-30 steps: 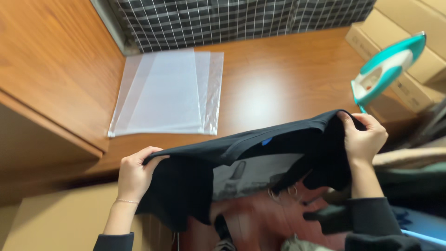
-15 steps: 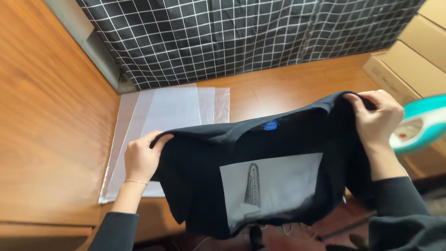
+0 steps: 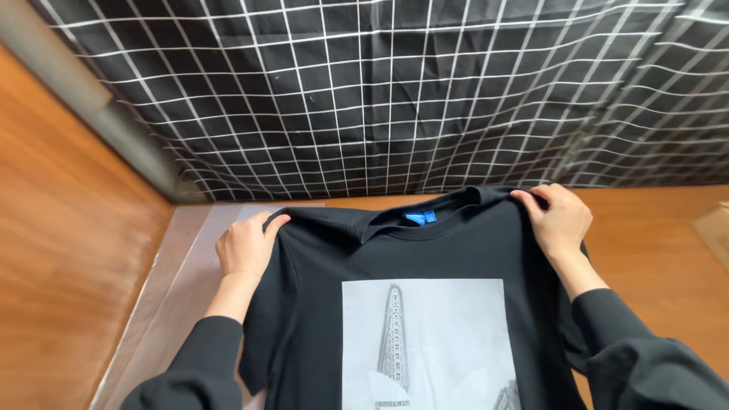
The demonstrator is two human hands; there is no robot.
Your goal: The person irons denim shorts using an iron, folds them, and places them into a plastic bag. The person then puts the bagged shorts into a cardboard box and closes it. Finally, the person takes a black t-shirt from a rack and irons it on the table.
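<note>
A wooden tabletop point(image 3: 653, 243) fills the lower part of the view, seen from above. Along its far edge hangs a black cloth with a white grid pattern point(image 3: 395, 91), covering most of the background. A black T-shirt point(image 3: 319, 334) lies front side up across the middle of the tabletop, its collar toward the far edge and its body running off the near edge of the view. On its chest is a large grey square print of a tall pointed building point(image 3: 429, 345). Under the shirt's left side, toward the left edge of the tabletop, lies a clear plastic bag point(image 3: 171, 304), flat. The left hand point(image 3: 244, 247) is closed on the shirt's left shoulder, fingers curled over the fabric. The right hand point(image 3: 560, 220) grips the right shoulder the same way. A small blue label point(image 3: 420, 218) sits inside the collar, between the hands.
</note>
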